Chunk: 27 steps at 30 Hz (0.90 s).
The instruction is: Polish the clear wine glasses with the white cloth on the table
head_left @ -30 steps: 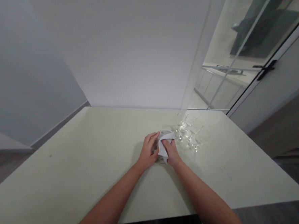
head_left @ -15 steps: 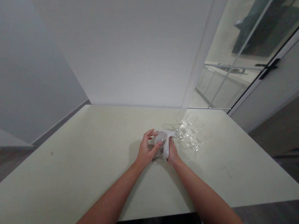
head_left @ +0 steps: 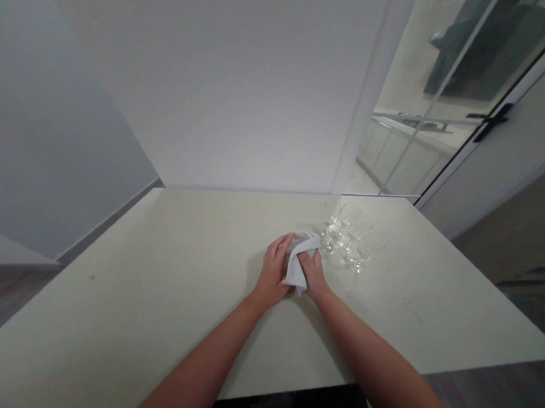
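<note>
My left hand [head_left: 274, 269] is curled around the left side of a clear stemmed glass, which is now almost wholly hidden; only a bit of its foot [head_left: 290, 294] shows below the hands. A white cloth [head_left: 298, 278] covers the glass and hangs down its front. On the right, my right hand [head_left: 312, 271] grips this cloth, its fingers pressing the fabric at the top of the glass. Both hands are close together, low over the white table [head_left: 179, 284].
Several clear stemmed glasses [head_left: 339, 236] stand in a tight cluster just right of my right hand, toward the back of the table. A white panel [head_left: 260, 105] rises behind the table. To the right is a glazed door with a black handle [head_left: 492, 122].
My left hand has closed further around the glass. My right hand has brought the cloth over the top, hiding the bowl that showed before. The cluster of glasses has stayed put.
</note>
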### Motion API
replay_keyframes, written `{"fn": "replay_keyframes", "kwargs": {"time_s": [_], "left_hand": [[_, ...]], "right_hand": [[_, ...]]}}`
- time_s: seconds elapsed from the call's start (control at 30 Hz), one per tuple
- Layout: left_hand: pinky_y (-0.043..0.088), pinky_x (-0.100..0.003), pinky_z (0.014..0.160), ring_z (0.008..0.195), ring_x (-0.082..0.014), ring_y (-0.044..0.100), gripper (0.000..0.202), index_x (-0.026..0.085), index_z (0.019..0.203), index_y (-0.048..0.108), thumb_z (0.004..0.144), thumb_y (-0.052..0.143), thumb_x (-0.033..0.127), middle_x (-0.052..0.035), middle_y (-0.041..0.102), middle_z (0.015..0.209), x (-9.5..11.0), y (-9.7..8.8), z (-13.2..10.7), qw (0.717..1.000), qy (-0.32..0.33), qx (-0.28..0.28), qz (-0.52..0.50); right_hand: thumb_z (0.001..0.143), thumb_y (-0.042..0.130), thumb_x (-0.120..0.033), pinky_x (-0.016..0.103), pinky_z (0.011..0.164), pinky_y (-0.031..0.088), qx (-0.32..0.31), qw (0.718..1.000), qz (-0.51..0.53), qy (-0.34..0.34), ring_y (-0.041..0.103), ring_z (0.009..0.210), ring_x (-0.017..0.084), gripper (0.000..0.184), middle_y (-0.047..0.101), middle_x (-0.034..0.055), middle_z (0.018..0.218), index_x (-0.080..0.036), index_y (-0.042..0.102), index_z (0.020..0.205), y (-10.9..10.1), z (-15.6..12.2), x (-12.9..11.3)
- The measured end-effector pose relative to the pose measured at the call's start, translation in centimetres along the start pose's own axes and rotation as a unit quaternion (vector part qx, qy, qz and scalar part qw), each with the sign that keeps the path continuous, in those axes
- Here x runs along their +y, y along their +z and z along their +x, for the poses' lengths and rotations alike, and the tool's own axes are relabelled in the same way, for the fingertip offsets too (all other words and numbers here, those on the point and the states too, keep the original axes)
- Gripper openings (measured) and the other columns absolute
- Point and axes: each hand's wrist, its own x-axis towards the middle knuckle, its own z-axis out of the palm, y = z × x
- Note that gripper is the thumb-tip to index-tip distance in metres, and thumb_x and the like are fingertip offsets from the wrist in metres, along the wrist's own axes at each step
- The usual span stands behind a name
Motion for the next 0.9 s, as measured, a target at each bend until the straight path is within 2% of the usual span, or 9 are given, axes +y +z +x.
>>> {"fn": "replay_keyframes", "kwargs": {"time_s": [0.07, 0.17, 0.27, 0.37, 0.5, 0.6, 0.67, 0.77, 0.9], "left_hand": [[0.030, -0.051, 0.112, 0.132, -0.0323, 0.037, 0.072, 0.020, 0.146, 0.032, 0.083, 0.058, 0.042, -0.0160, 0.040, 0.141, 0.1, 0.4, -0.1, 0.999, 0.014, 0.023, 0.029], [0.037, -0.048, 0.106, 0.123, -0.0308, 0.044, 0.062, 0.018, 0.136, 0.041, 0.080, 0.062, 0.033, -0.0157, 0.047, 0.130, 0.2, 0.6, 0.0, 0.996, -0.004, 0.061, 0.067], [0.041, -0.046, 0.100, 0.114, -0.0292, 0.050, 0.055, 0.018, 0.131, 0.046, 0.081, 0.064, 0.034, -0.0140, 0.053, 0.121, 0.1, 0.3, 0.4, 0.992, -0.033, 0.095, 0.077], [0.045, -0.042, 0.094, 0.107, -0.0272, 0.054, 0.052, 0.020, 0.131, 0.048, 0.084, 0.063, 0.039, -0.0115, 0.058, 0.113, -0.1, -0.2, 0.6, 0.990, -0.061, 0.112, 0.058], [0.045, -0.040, 0.094, 0.103, -0.0254, 0.058, 0.064, 0.021, 0.141, 0.041, 0.083, 0.064, 0.038, -0.0097, 0.061, 0.112, -0.2, -0.5, 0.5, 0.993, -0.068, 0.089, -0.023], [0.044, -0.040, 0.096, 0.102, -0.0254, 0.059, 0.064, 0.021, 0.141, 0.045, 0.083, 0.064, 0.039, -0.0086, 0.063, 0.113, -0.1, -0.5, 0.4, 0.990, -0.089, 0.064, -0.089], [0.046, -0.038, 0.094, 0.100, -0.0248, 0.061, 0.057, 0.021, 0.138, 0.050, 0.085, 0.061, 0.039, -0.0070, 0.065, 0.108, 0.2, -0.4, 0.5, 0.982, -0.123, 0.045, -0.134], [0.049, -0.036, 0.088, 0.096, -0.0238, 0.063, 0.065, 0.022, 0.138, 0.046, 0.080, 0.067, 0.042, -0.0056, 0.066, 0.103, 0.4, -0.1, 0.6, 0.969, -0.161, 0.034, -0.182], [0.049, -0.030, 0.072, 0.084, -0.0197, 0.062, 0.071, 0.026, 0.131, 0.040, 0.073, 0.074, 0.049, -0.0037, 0.064, 0.098, 0.3, 0.4, 0.4, 0.951, -0.186, 0.057, -0.242]], "right_hand": [[0.070, 0.073, -0.051, 0.029, 0.073, 0.052, 0.041, 0.999, 0.010, -0.006, 0.063, 0.083, 0.018, 0.050, 0.068, 0.0022, 0.095, -0.022, 0.057, 0.107, 0.0, 0.2, 0.2], [0.074, 0.066, -0.058, 0.030, 0.073, 0.052, 0.080, 0.996, 0.023, -0.008, 0.063, 0.082, 0.019, 0.049, 0.069, 0.0019, 0.091, -0.021, 0.060, 0.104, 0.0, 0.5, 0.5], [0.075, 0.066, -0.058, 0.029, 0.067, 0.050, 0.092, 0.996, 0.004, -0.002, 0.062, 0.075, 0.018, 0.045, 0.068, 0.0013, 0.081, -0.020, 0.062, 0.098, 0.0, 0.7, 0.7], [0.075, 0.068, -0.051, 0.027, 0.061, 0.048, 0.067, 0.998, -0.012, 0.002, 0.060, 0.068, 0.017, 0.037, 0.066, 0.0006, 0.075, -0.019, 0.062, 0.093, 0.0, 0.7, 0.8], [0.071, 0.073, -0.040, 0.026, 0.063, 0.049, 0.001, 0.999, -0.043, 0.006, 0.059, 0.071, 0.015, 0.029, 0.067, 0.0001, 0.079, -0.019, 0.062, 0.088, 0.0, 0.3, 0.6], [0.069, 0.075, -0.035, 0.026, 0.069, 0.051, -0.096, 0.993, -0.061, -0.014, 0.062, 0.078, 0.016, 0.034, 0.070, 0.0010, 0.089, -0.020, 0.064, 0.098, 0.1, -0.2, 0.1], [0.069, 0.077, -0.034, 0.028, 0.076, 0.052, -0.126, 0.990, -0.054, -0.024, 0.064, 0.085, 0.017, 0.043, 0.071, 0.0020, 0.100, -0.021, 0.063, 0.107, 0.3, -0.3, -0.1], [0.069, 0.078, -0.035, 0.029, 0.080, 0.052, -0.121, 0.991, -0.050, -0.029, 0.065, 0.089, 0.018, 0.046, 0.070, 0.0033, 0.104, -0.021, 0.062, 0.109, 0.2, -0.3, -0.1], [0.066, 0.078, -0.035, 0.026, 0.070, 0.052, -0.079, 0.997, -0.013, -0.014, 0.063, 0.078, 0.015, 0.044, 0.070, 0.0007, 0.093, -0.021, 0.061, 0.104, 0.0, 0.2, 0.0]]}}
